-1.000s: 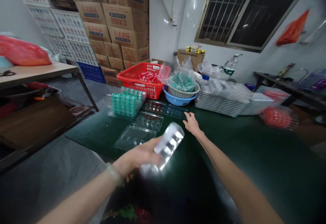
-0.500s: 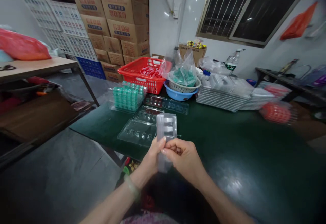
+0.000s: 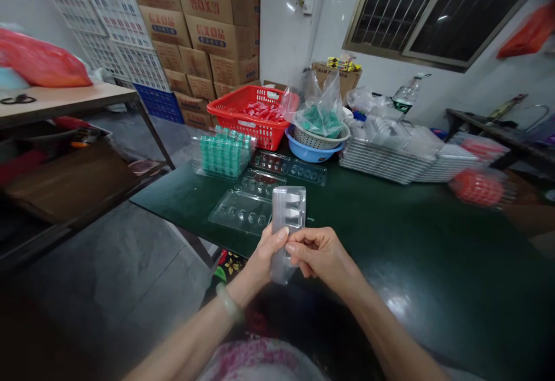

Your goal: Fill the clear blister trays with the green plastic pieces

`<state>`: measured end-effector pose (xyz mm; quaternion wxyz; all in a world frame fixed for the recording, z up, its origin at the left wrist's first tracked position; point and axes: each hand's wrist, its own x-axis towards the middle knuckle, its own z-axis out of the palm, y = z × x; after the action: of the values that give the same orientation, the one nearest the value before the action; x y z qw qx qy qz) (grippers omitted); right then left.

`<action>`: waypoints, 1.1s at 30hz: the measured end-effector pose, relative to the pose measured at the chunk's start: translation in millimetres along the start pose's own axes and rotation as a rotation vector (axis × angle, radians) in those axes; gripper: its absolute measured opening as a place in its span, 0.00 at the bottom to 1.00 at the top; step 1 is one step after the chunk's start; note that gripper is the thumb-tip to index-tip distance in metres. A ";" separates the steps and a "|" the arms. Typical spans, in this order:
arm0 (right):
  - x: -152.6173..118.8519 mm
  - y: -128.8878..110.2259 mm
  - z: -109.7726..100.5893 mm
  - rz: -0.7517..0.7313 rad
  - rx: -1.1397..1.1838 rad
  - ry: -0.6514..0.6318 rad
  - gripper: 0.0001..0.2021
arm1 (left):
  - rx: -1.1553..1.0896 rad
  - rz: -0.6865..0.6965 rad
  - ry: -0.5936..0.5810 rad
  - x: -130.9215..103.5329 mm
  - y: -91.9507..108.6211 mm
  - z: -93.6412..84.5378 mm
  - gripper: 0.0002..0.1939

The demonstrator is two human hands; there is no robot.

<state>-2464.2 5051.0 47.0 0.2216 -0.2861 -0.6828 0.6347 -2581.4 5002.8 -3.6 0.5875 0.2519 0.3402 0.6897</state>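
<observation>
Left hand: fingers wrapped round a bundle of clear trays, thumb across the near face, grip firm. Bundle stands roughly upright in front of the body, above the near edge of the green table. Moulded hollows run down its right side. Pale bracelet on the left wrist.

Right hand: fingers curled, thumb and forefinger pinched together on the bundle's right edge. Whether a single tray is separated there, cannot tell. Both hands meet at the bundle, nearly touching.

Just beyond, laid out on the table: a nearest flat tray, a second tray behind it, then two more side by side, a far left tray and a far right tray.

Left of these, a stack of green-filled packs. Behind, a red basket with red pieces inside. Right of it, a blue basin carrying a grey colander; in the colander, a bag of green pieces. Farther right, tall stacked trays.
</observation>
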 end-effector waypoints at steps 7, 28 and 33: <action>1.4 -1.1 8.0 -0.020 -0.086 0.064 0.09 | 0.106 0.081 0.025 -2.2 0.5 -0.1 0.11; 85.0 40.2 -55.3 0.029 -1.571 0.079 0.08 | -0.083 0.067 0.481 -39.6 53.1 -47.6 0.25; 93.3 30.8 -57.0 -0.005 -1.517 0.157 0.09 | -0.080 0.004 0.478 -38.5 45.5 -36.2 0.24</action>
<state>-2491.7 5156.8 16.2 0.0138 -0.4026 -0.9147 -0.0310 -2630.5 4955.2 9.9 0.4984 0.0586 0.4416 0.7438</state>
